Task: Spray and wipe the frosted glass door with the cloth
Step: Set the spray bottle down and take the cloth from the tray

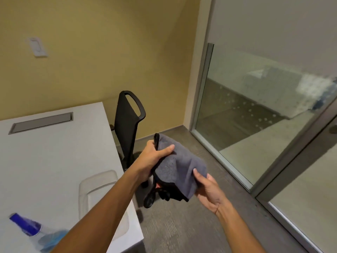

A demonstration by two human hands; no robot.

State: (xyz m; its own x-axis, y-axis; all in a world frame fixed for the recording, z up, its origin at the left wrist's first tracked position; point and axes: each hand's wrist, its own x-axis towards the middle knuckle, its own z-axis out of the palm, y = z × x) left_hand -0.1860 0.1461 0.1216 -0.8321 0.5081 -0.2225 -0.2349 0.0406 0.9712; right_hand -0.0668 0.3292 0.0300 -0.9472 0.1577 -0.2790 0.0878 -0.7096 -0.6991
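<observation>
A grey cloth [179, 166] hangs between both hands above the carpet, in the middle of the view. My left hand [155, 158] grips its upper left edge with thumb on top. My right hand [207, 189] pinches its lower right edge. A spray bottle [34, 229] with a blue head and blue liquid lies on the white table [45, 161] at the bottom left, partly hidden behind my left forearm. The frosted glass door [310, 189] stands at the right, beside a glass panel [255, 99] that is frosted above and transparent below.
A black office chair [127, 125] stands between the table and the glass, its base under the cloth. A clear plastic tray [99, 181] lies near the table's right edge. A grey cable hatch [41, 122] is set in the tabletop. Yellow wall behind.
</observation>
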